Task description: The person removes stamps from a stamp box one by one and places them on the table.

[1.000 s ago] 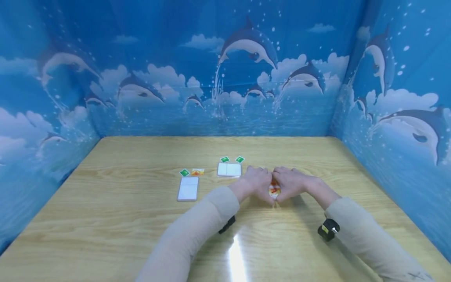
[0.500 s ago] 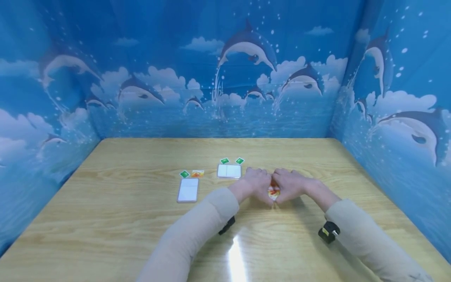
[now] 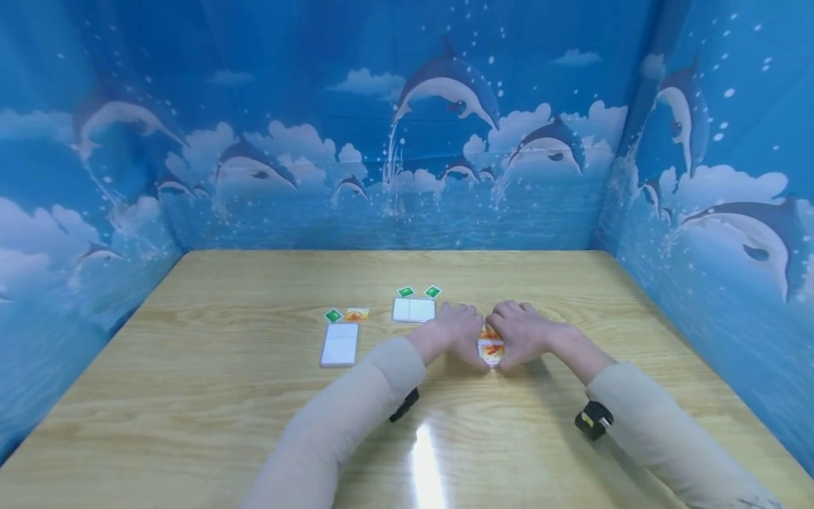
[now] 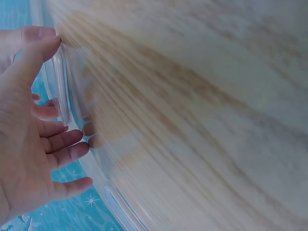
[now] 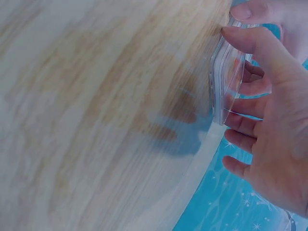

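1. Now the left hand [image 3: 456, 334] is sitting a little farther left than in the earlier frames, so a wider gap is showing between the two palms.
2. Through that gap, more of the clear case [image 3: 491, 351] is coming into sight; two orange pictures are showing one above the other, where half a second ago less of them was visible.
3. That case is lying at the right of the table [image 3: 254, 424], between the hands.
4. The left hand is grasping its left side, the thumb resting at a near corner and the fingers bending toward the far end.
5. The right hand [image 3: 524, 334] is gripping the opposite side likewise, and is staying nearly where it was.
6. The thumb tips are resting near each other at the case's near end.
7. Farther left, two white-faced cases [image 3: 340, 345] [image 3: 413, 309] are keeping their places, with three green cards [image 3: 333, 315] [image 3: 405, 291] [image 3: 433, 291] and one orange card [image 3: 357, 314] lying just beyond them.
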Tool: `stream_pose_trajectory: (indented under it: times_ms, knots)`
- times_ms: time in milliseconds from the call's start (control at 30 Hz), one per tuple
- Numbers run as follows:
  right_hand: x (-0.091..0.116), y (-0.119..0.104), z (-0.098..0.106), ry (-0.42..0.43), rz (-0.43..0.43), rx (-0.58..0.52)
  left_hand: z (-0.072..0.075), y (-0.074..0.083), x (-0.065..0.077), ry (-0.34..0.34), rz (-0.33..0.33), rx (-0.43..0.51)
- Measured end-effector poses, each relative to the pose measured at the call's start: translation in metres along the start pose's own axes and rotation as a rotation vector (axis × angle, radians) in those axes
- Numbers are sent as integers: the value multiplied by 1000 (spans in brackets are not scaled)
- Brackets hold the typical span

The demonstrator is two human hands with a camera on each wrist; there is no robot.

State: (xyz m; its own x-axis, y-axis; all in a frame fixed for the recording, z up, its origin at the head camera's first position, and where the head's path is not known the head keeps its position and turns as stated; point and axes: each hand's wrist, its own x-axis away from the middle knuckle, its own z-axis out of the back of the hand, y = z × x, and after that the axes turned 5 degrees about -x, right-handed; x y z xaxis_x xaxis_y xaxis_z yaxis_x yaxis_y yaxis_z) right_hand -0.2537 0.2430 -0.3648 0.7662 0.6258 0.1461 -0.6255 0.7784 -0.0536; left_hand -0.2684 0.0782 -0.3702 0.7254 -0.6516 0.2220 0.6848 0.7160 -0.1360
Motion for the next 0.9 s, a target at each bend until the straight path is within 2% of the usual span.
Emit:
stream_pose_trajectory:
  times_ms: [367, 900]
  knots:
    - [-3, 1, -2, 28, 59, -37, -3, -5, 1, 3, -21, 30]
    - [-5, 0, 2, -44, 2, -45, 1, -4, 2, -22, -29, 41]
